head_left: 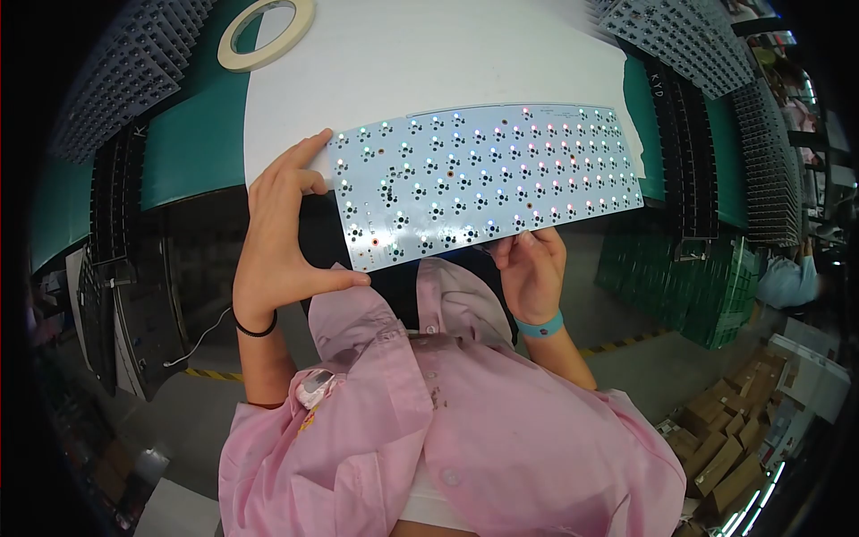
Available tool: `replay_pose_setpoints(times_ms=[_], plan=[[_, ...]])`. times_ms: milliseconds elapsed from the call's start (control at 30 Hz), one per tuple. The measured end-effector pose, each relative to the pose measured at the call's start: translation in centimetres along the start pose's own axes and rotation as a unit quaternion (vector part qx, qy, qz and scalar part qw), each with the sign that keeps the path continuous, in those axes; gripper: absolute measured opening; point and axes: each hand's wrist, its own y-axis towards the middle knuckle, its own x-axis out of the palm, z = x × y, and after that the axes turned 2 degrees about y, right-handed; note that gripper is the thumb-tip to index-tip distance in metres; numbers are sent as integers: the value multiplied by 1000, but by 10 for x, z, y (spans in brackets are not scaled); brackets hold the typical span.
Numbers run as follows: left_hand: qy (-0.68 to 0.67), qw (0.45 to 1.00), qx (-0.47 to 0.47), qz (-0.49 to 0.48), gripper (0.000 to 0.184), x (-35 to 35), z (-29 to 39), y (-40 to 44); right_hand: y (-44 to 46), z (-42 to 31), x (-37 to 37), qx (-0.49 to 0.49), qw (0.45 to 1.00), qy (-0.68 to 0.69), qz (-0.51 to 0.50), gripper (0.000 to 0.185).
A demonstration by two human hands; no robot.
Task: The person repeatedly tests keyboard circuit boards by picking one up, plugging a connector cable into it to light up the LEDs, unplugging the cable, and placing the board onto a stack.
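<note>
The circuit board (pixel 488 188) is in the centre of pic, tilted, w/ many small lights on, white, pink and bluish. It has tiny print near its upper right edge, too small to read. On right black rack (pixel 684 161) the letters "KYD" can be read; on left black rack (pixel 114 201) only a "K" is seen

Left hand (pixel 277 224) is at the L edge of the board, thumb and fingers spread wide, holding it betw. upper and lower corners. Right hand (pixel 535 277) is under the btm edge, palm turned up, fingers bent and touching the board; the tips are partly hidden, so how closed they are I cannot tell. Black band (pixel 255 329) is on L wrist, blue wristband (pixel 540 327) on R wrist

White sheet (pixel 403 54) lies behind the board, w/ tape roll (pixel 268 59) at upper left. The board blocks the view of the sheet's lower part. Green crate (pixel 689 291) is at right, cardboard (pixel 734 421) at lower right
</note>
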Motion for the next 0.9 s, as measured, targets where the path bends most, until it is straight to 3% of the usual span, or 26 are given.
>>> replay_pose_setpoints(times_ms=[900], plan=[[2, 1000, 5, -1, 71, -1, 2, 0, 0, 0, 3, -1, 1000, 1, 8, 18]])
